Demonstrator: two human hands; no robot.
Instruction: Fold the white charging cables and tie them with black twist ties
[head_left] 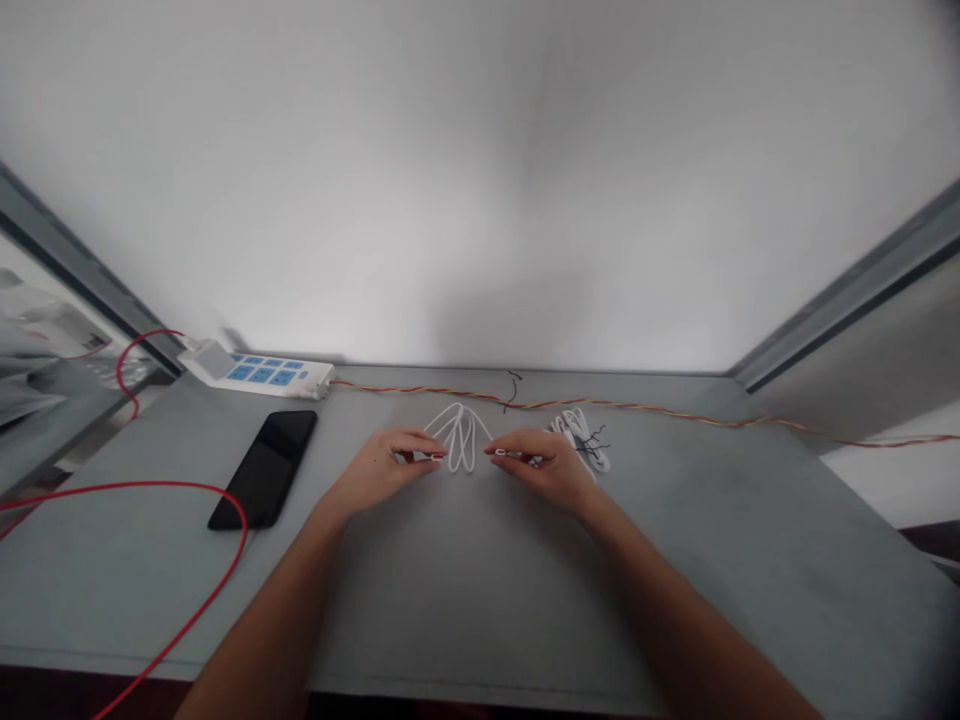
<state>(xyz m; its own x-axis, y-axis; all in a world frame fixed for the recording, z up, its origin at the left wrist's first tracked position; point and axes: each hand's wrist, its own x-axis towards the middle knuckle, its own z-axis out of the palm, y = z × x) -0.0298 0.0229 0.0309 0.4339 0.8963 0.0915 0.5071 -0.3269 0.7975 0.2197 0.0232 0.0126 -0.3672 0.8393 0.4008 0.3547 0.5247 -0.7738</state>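
Between my hands lies a white charging cable (471, 445), its middle folded in narrow loops on the grey table. My left hand (386, 465) pinches one end of it between thumb and fingertips, with the connector pointing toward me. The other end, also a small connector, is pinched in my right hand (551, 465). Both hands are low over the tabletop, a short gap apart. Just behind my right hand is a bundle of white cable (577, 435) with thin black ties, partly hidden by that hand.
A black smartphone (266, 470) lies to the left, beside a looping red cable (180, 485). At the back left, a white power strip (304, 378) with blue sockets holds a white plug adapter (208, 360). Its twisted red-yellow wire (637, 407) runs along the white back panel (480, 200).
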